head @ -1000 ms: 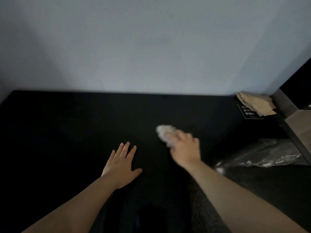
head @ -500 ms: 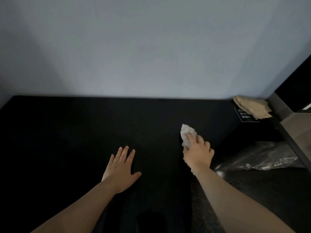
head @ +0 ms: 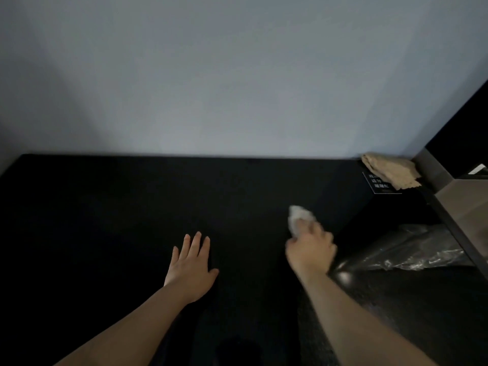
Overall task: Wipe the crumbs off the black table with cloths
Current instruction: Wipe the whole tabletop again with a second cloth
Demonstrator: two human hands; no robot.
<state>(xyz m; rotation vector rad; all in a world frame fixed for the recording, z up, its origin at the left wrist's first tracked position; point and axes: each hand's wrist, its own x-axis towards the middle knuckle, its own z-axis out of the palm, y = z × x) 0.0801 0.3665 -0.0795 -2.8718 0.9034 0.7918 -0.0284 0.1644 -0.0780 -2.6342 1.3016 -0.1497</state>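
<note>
I see the left hand (head: pixel 191 265) lying flat, fingers straight, bracing on the table (head: pixel 105 207) — the right hand (head: pixel 310 249) grips the cloth (head: pixel 297 217), bunched just beyond its knuckles, probably to push crumbs off rightward.

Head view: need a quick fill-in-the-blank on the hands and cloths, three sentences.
1. The left hand rests flat on the black table and holds ____.
2. The right hand grips the white cloth near the table's ____ edge.
3. The tan cloth lies at the table's far right ____.
Missing words: nothing; right; corner.
</note>
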